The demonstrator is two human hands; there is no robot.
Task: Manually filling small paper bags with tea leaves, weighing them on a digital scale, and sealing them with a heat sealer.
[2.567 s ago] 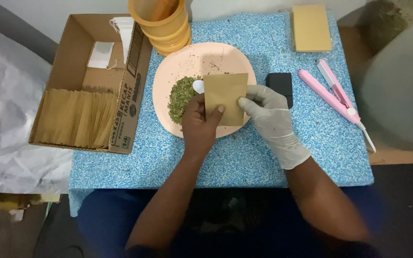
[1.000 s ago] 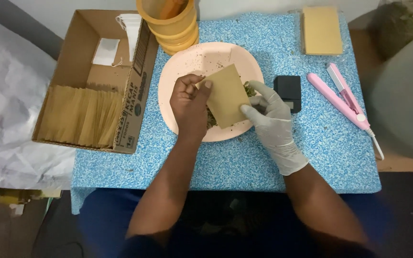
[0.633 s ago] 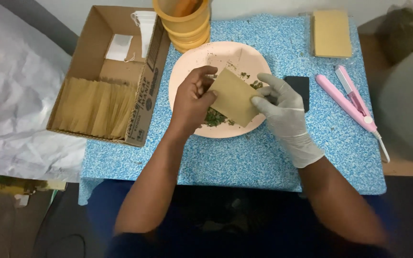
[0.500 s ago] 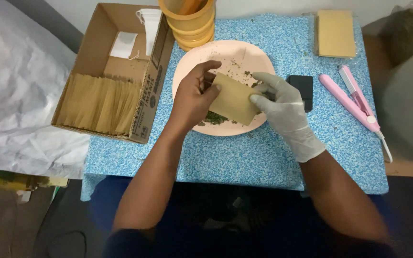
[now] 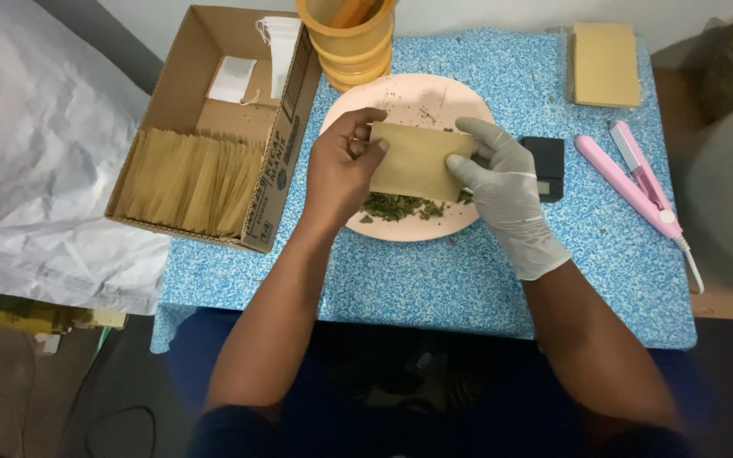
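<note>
Leftmost, crumpled white plastic sheet (image 5: 36, 161) beside the counter (image 5: 400, 271), which has a blue speckled top. Next, open cardboard box (image 5: 214, 127) on the counter's left edge, packed with a row of brown paper envelopes (image 5: 184, 182) standing on edge; two white sachets (image 5: 243, 72) lie at its far end. Stack of orange tubs (image 5: 354, 38) at the back, just right of the box. Pink plate (image 5: 409, 102) in the middle, with green dried leaves (image 5: 400, 206) piled at its near side. Left hand (image 5: 341, 170), bare, over the plate, fingers pinching the left end of a brown paper packet (image 5: 417, 159). Right hand (image 5: 506, 182), in a white glove, fingers pinching the packet's right end. Packet held flat above the plate, just over the leaves, between both hands. Small black box (image 5: 546, 165) just right of the plate, partly behind the gloved hand. Pink flat iron (image 5: 634, 182) further right, jaws apart. Tan pad of paper (image 5: 606, 64) at the back right corner.
</note>
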